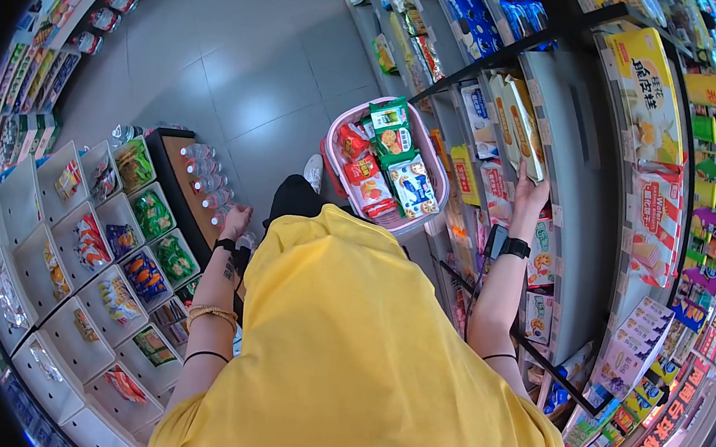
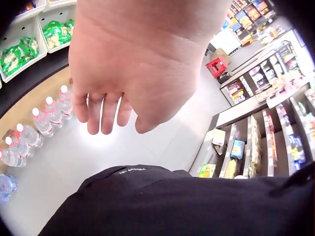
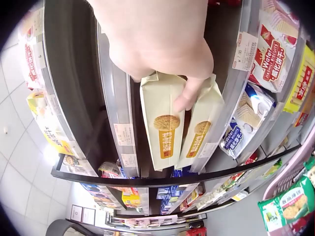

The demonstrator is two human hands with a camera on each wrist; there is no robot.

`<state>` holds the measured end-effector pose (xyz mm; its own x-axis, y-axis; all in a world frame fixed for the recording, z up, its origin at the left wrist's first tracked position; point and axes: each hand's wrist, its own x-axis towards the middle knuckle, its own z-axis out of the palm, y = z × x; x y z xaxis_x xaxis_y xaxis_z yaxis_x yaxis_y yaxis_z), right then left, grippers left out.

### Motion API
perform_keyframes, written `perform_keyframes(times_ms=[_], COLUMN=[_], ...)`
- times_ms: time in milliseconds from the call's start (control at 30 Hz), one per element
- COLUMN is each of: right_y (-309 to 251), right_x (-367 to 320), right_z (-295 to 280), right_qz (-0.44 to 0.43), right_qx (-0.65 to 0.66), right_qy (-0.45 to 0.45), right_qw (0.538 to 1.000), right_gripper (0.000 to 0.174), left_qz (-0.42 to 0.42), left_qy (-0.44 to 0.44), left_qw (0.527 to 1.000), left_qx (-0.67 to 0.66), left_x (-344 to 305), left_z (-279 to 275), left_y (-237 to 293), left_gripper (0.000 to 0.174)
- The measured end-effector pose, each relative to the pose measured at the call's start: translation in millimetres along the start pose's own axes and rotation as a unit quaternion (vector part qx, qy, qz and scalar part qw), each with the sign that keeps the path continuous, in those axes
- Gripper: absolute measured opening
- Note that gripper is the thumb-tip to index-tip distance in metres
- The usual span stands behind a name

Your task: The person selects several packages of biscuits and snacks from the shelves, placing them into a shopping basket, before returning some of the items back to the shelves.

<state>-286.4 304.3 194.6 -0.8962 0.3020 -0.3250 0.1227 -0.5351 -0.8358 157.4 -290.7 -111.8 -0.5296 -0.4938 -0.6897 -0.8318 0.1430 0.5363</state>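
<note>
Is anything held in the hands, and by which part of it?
The right hand grips a cream package by its near end; the left hand holds nothing.

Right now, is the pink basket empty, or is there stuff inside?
There's stuff inside: in the head view, the pink basket holds green packets, red packets and a white-and-blue packet.

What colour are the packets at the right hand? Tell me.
Cream packets; best in the right wrist view.

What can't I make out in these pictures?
Right hand: most fingers hidden behind the hand itself, right wrist view.
Cream packs: contents hidden by their wrapping, right wrist view.
Price tags left of them: print too small, right wrist view.
Pink basket: floor hidden by snack packs, head view.
</note>
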Motion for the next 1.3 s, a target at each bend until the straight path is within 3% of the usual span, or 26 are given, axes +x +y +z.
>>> perform_keyframes(times_ms=[100, 300, 467, 700, 833, 933, 1000, 1067, 1133, 1300], right_y=[0, 4, 1, 4, 16, 17, 27, 29, 21, 20], right_x=[-5, 8, 13, 24, 59, 58, 72, 75, 57, 59], right_z=[9, 8, 12, 0, -46, -47, -71, -72, -38, -44], right_qz=[-0.021, -0.044, -0.068, -0.089, -0.124, -0.113, -0.205, -0.205, -0.114, -0.091], right_qx=[-0.011, 0.006, -0.081, -0.126, -0.214, -0.285, -0.393, -0.368, -0.204, -0.217], right_qy=[0.003, -0.052, -0.043, -0.051, -0.036, 0.041, 0.005, 0.017, 0.079, 0.072], right_qw=[1.0, 0.998, 0.993, 0.987, 0.968, 0.951, 0.896, 0.907, 0.969, 0.969], right_gripper=[0.037, 0.039, 0.038, 0.038, 0.035, 0.037, 0.039, 0.041, 0.042, 0.041], left_qz=[-0.018, -0.014, -0.02, -0.019, -0.048, -0.04, -0.04, -0.032, -0.027, -0.043], left_qy=[-0.02, 0.003, -0.002, 0.014, 0.003, 0.014, 0.015, 0.023, 0.015, -0.008], left_qw=[0.999, 1.0, 1.0, 0.998, 0.999, 0.999, 0.999, 0.999, 0.999, 0.999], left_qx=[0.041, 0.027, 0.025, 0.053, -0.003, 0.008, 0.013, 0.019, 0.018, 0.012], left_x=[7, -2, -20, -21, -19, -20, -21, -23, -19, -20], left_z=[1, 5, 0, 0, 2, 0, 0, -1, 2, 1], left_y=[4, 17, 29, 8, -3, -8, -9, -11, -17, -11], left_gripper=[0.042, 0.042, 0.042, 0.039, 0.038, 0.038, 0.037, 0.038, 0.038, 0.038])
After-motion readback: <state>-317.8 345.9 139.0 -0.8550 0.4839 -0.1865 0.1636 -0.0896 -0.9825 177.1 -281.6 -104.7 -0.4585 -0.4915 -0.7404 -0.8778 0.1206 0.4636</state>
